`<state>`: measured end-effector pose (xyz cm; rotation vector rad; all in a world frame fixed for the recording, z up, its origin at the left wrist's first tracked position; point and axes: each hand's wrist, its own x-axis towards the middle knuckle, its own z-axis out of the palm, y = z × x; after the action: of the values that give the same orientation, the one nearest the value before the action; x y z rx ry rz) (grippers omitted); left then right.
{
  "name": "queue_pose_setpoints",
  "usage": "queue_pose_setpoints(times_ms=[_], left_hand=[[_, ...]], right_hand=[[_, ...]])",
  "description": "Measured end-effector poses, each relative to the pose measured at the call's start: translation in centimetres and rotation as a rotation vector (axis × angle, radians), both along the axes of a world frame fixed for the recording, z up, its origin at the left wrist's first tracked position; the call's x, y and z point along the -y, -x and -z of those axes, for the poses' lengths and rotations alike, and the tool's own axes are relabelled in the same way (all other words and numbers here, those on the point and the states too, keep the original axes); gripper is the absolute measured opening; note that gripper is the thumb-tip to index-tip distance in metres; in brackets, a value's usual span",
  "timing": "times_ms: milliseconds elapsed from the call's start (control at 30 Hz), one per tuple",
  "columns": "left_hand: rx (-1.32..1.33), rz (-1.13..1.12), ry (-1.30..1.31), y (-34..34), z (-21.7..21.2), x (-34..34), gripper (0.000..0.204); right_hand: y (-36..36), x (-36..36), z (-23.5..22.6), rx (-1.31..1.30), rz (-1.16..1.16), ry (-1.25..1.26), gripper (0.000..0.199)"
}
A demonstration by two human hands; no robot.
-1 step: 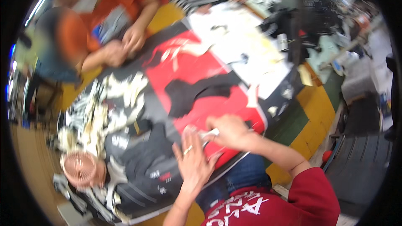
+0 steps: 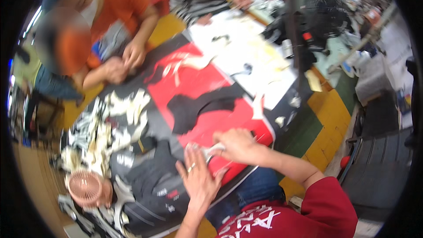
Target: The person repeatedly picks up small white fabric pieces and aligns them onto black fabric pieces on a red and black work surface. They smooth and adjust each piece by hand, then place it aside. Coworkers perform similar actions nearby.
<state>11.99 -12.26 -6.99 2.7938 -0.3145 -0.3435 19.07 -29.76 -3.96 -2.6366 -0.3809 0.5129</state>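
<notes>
A right hand (image 2: 238, 145) curls around a pale piece (image 2: 209, 152) at the lower centre of the frame, the left hand (image 2: 200, 177) spread flat beside it on the red-covered desk (image 2: 233, 117), the material probably light, limp and best pinched by its edge.

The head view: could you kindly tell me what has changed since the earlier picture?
The view shifted slightly: the black piece and pink fan appear lower in the picture. No grip was visibly taken or released. The left hand remains spread and the right hand curled, both at the white piece on the red sheet.
</notes>
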Motion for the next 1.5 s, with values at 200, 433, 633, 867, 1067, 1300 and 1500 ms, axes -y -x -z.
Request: queue_pose_setpoints(times_ms=[200,433,633,867,1067,1300,1500], left_hand=[[0.031,0.037,-0.03,0.5,-1.2,-0.6,0.089],[0.059,0.019,-0.025,0.7,-0.6,-0.6,0.087],[0.012,-0.03,-0.034,1.1,0.1,-0.4,0.086],[0.435,0.16,-0.178,1.0,1.8,-1.5,0.084],[0.316,0.089,-0.114,1.1,3.1,-1.8,0.086],[0.242,-0.019,-0.102,0.6,5.0,-2.5,0.088],[0.495,0.079,-0.379,1.3,2.3,-1.5,0.073]], right_hand=[[0.6,2.4,-0.3,0.009,0.09,-0.133,0.039],[2.7,4.2,-2.1,0.239,0.0,-0.187,0.038],[5.9,15.6,-8.7,0.424,0.196,-0.747,0.016],[-6.1,27.3,-1.8,1.431,0.878,0.018,0.052],[-8.1,30.0,5.6,1.158,0.766,0.142,0.059],[-8.0,30.0,5.7,1.114,0.714,0.059,0.065],[-8.2,30.2,5.9,1.169,0.775,-0.151,0.046]])
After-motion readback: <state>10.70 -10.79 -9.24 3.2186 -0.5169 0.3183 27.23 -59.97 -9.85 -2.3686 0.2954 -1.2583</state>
